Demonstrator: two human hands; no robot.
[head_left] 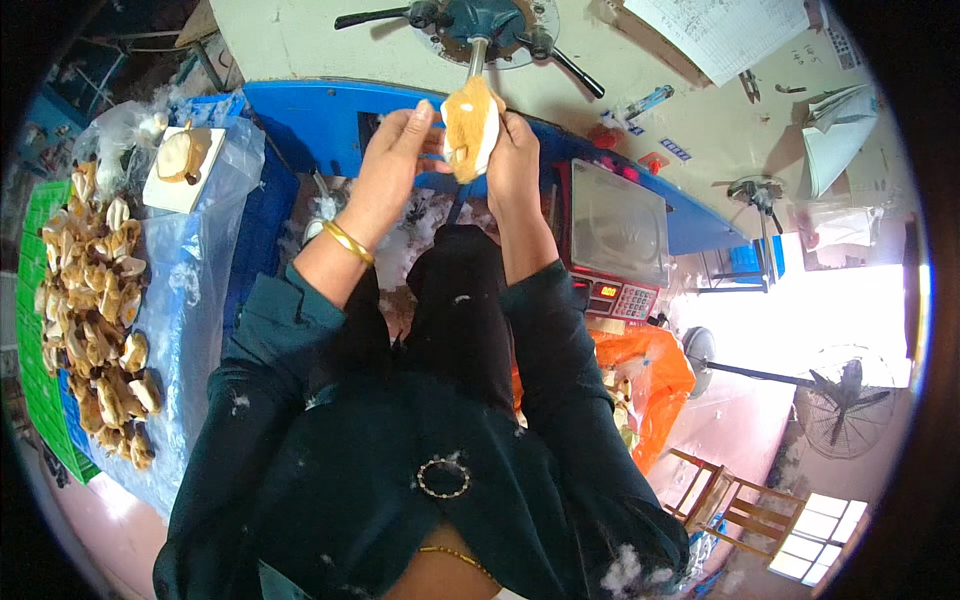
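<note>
Worktable [275, 50], cream top w/ blue front edge, is carrying a teal mach. base [490, 20] w/ black lever handles. Also lying on it: written sheets [720, 30], a slim clear-and-blue item [650, 102], a small red item [604, 136] (type unclear) and folded white papers [842, 130]; a metal fixture [757, 190] is standing adj. to the papers. At L, a clear plastic sheet [175, 300] is covering a blue support [272, 190] & bearing heaped brown-and-white plush pcs. [95, 320] plus a white sq. pad [172, 199]; one tan pc. [183, 155] is resting on the pad.

Lit digits [606, 292] show on a red scale [618, 225]; writing [715, 25] covers a paper sheet [735, 60].
</note>
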